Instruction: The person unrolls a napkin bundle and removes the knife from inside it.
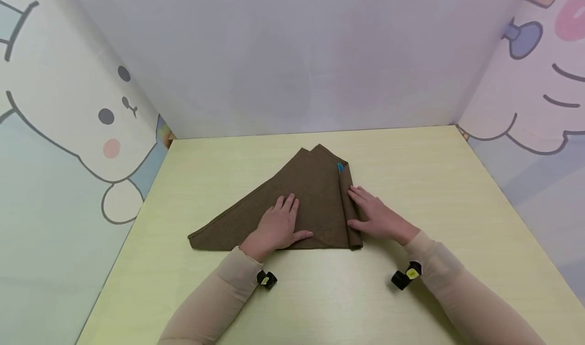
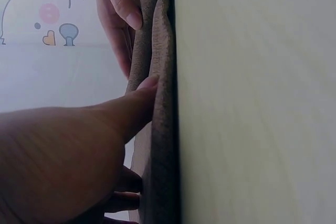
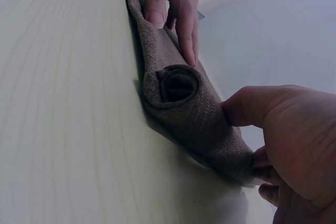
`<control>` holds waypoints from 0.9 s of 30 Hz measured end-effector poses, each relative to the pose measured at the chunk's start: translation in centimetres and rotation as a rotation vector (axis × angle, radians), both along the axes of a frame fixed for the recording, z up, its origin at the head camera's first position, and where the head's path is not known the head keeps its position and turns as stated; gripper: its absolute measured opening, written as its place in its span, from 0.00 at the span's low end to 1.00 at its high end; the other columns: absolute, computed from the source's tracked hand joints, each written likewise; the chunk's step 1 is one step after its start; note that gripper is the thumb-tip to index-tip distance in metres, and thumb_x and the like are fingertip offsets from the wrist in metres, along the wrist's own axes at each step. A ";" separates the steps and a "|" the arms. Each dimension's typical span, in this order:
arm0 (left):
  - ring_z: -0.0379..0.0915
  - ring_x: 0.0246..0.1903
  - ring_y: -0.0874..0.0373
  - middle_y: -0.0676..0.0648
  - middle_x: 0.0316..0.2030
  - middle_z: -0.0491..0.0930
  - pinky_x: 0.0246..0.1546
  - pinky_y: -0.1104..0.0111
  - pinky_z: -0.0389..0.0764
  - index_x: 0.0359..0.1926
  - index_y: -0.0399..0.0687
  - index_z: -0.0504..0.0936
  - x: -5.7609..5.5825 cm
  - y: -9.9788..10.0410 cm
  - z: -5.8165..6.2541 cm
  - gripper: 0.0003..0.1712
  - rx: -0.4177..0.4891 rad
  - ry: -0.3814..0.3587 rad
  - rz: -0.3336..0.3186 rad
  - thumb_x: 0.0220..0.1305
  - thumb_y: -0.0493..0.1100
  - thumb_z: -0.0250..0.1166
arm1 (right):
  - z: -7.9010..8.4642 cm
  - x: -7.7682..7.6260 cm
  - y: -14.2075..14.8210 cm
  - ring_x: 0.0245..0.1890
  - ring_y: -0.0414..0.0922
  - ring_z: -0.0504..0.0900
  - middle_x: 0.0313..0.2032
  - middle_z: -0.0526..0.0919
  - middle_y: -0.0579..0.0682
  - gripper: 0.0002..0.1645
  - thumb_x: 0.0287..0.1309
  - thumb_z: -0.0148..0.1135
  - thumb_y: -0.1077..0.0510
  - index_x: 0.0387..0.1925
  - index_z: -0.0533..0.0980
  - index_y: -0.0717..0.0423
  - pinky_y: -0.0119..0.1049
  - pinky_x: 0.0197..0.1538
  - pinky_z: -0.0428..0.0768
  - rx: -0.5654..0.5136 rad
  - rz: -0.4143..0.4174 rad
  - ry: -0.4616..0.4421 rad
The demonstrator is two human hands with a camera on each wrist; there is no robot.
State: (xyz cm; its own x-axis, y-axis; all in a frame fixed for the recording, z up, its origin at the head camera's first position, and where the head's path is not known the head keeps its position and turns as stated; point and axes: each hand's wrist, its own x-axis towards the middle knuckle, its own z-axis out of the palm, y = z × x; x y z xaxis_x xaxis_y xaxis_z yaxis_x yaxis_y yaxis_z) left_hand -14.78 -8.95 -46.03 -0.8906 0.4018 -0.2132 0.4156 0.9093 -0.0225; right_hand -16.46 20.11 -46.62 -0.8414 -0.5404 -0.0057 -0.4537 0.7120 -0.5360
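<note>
A brown cloth (image 1: 315,202) lies on the table, folded roughly into a triangle with its long tip to the left. Its right edge is turned into a roll (image 1: 351,208), whose hollow spiral end shows in the right wrist view. At the top of the roll a small blue patch peeks out. My left hand (image 1: 279,225) rests on the middle of the cloth, fingers extended and thumb out to the side. My right hand (image 1: 377,217) touches the outer side of the roll with its thumb and fingertips, the fingers fairly straight.
The pale wooden table (image 1: 205,182) extends around the cloth on all sides. A plain white wall panel (image 1: 292,60) stands behind it, and panels with cartoon drawings flank the left and right. A black wrist device (image 1: 407,275) sits at each cuff.
</note>
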 end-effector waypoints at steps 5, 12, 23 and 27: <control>0.46 0.71 0.43 0.42 0.74 0.49 0.63 0.54 0.65 0.74 0.42 0.53 0.0 0.0 0.2 0.57 -0.013 -0.005 -0.005 0.59 0.78 0.47 | 0.0 0.1 0.4 0.72 0.61 0.47 0.72 0.52 0.62 0.48 0.61 0.63 0.47 0.72 0.53 0.66 0.66 0.65 0.51 -0.020 -0.004 -0.013; 0.46 0.71 0.43 0.42 0.74 0.49 0.63 0.53 0.65 0.74 0.42 0.53 -0.1 0.0 0.1 0.57 -0.003 -0.007 -0.005 0.59 0.78 0.48 | 0.4 0.1 0.2 0.72 0.61 0.46 0.72 0.51 0.63 0.47 0.62 0.62 0.48 0.72 0.52 0.66 0.66 0.65 0.51 -0.024 0.014 -0.010; 0.46 0.71 0.43 0.41 0.74 0.49 0.63 0.52 0.64 0.74 0.42 0.53 -0.1 0.1 -0.1 0.57 0.008 -0.010 0.006 0.58 0.78 0.48 | 0.9 -0.1 -2.4 0.72 0.60 0.48 0.72 0.54 0.62 0.48 0.60 0.64 0.44 0.71 0.57 0.66 0.71 0.61 0.53 0.051 0.058 0.106; 0.46 0.71 0.42 0.41 0.73 0.50 0.62 0.52 0.65 0.74 0.41 0.54 -0.1 0.2 -0.1 0.57 0.010 -0.008 0.002 0.58 0.78 0.48 | 0.6 -0.1 -3.3 0.73 0.56 0.46 0.73 0.54 0.58 0.49 0.60 0.62 0.39 0.71 0.57 0.63 0.69 0.63 0.52 0.110 0.067 0.111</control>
State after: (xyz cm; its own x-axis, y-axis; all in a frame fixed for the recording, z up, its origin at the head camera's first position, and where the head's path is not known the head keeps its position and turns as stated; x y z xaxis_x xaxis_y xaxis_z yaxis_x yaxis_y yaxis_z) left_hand -14.89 -8.80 -46.14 -0.8898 0.4019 -0.2162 0.4138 0.9103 -0.0106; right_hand -16.60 16.81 -46.03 -0.8020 -0.5969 0.0234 -0.5545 0.7293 -0.4007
